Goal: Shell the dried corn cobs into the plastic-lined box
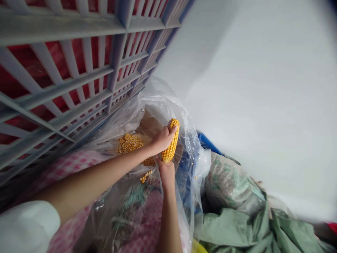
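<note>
A yellow corn cob (171, 146), with kernels along its visible side, is held tilted between both hands. My left hand (163, 138) grips it from the left, its thumb lying along the upper part. Around the cob's lower end my right hand (166, 171) is closed. Below them a clear plastic bag (158, 93) spreads open with brown cardboard (150, 121) inside. Loose corn kernels (129, 143) lie in a heap left of the hands, partly hidden by my left forearm. A small cluster of kernels (145, 176) sits nearer to me.
Stacked grey-purple plastic crates (113, 66) with red contents rise on the left. A white wall (252, 91) stands at the right. Beside the bag are a blue basket (209, 143), a stuffed woven sack (231, 181) and green cloth (237, 226). Pink checked fabric (76, 163) lies at lower left.
</note>
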A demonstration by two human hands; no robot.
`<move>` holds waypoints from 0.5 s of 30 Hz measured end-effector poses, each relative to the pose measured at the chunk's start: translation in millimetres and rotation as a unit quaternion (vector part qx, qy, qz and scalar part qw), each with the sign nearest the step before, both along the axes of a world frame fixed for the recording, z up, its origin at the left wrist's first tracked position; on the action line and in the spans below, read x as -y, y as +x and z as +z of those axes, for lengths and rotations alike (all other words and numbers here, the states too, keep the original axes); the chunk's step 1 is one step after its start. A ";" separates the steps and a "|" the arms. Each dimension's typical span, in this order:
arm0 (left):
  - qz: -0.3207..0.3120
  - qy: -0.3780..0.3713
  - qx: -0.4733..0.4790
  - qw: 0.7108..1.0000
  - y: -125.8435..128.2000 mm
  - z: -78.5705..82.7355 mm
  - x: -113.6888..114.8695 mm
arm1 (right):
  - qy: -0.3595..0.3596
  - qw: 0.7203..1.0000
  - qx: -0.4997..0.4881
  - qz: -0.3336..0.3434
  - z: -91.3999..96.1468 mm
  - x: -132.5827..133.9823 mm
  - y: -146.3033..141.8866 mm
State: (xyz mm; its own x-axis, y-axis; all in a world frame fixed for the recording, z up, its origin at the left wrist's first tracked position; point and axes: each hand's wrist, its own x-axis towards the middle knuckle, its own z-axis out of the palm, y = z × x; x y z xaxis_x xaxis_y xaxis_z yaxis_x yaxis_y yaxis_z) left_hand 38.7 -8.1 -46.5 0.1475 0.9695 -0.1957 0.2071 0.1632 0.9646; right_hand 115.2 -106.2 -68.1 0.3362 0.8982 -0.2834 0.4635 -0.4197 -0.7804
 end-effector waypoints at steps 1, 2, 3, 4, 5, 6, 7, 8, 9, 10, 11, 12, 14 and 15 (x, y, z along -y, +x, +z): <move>0.011 0.002 -0.014 1.000 -0.2 -0.1 0.6 | -0.004 1.000 0.008 0.004 -0.1 -0.3 -2.2; 0.017 0.009 -0.024 1.000 0.0 -0.4 1.3 | -0.010 1.000 0.010 0.006 -0.1 -0.4 -4.4; 0.023 0.018 -0.029 0.999 0.4 -0.7 1.9 | -0.014 1.000 0.007 0.007 -0.1 -0.4 -6.3; 0.029 0.025 -0.028 0.999 0.8 -1.1 2.4 | -0.013 1.000 -0.001 0.009 -0.1 -0.2 -7.9; 0.034 0.030 -0.024 0.999 1.3 -1.4 2.8 | -0.010 1.000 -0.011 0.011 -0.3 0.1 -8.9; 0.040 0.033 -0.019 0.998 1.7 -1.6 3.0 | -0.005 1.000 -0.023 0.014 -0.7 0.5 -9.4; 0.045 0.034 -0.013 0.998 2.0 -1.7 3.2 | -0.002 0.999 -0.031 0.015 -1.3 1.0 -9.4; 0.050 0.033 -0.011 0.998 2.2 -1.8 3.4 | -0.003 0.999 -0.036 0.015 -2.1 1.5 -9.0; 0.052 0.032 -0.013 0.998 2.3 -1.9 3.6 | -0.008 0.999 -0.038 0.012 -3.0 2.0 -8.3; 0.054 0.030 -0.018 0.998 2.4 -2.1 3.8 | -0.014 0.999 -0.038 0.009 -4.0 2.4 -7.6; 0.055 0.029 -0.024 0.998 2.4 -2.5 4.0 | -0.020 0.999 -0.039 0.005 -4.9 2.8 -6.9; 0.056 0.029 -0.026 0.998 2.4 -3.0 4.1 | -0.025 0.999 -0.041 0.000 -5.7 3.1 -6.4; 0.063 0.028 -0.018 0.997 2.3 -4.5 4.0 | -0.031 0.998 -0.049 -0.010 -6.4 3.8 -6.5; 0.068 0.025 -0.009 0.997 2.3 -5.2 3.7 | -0.034 0.998 -0.055 -0.014 -6.5 4.2 -7.1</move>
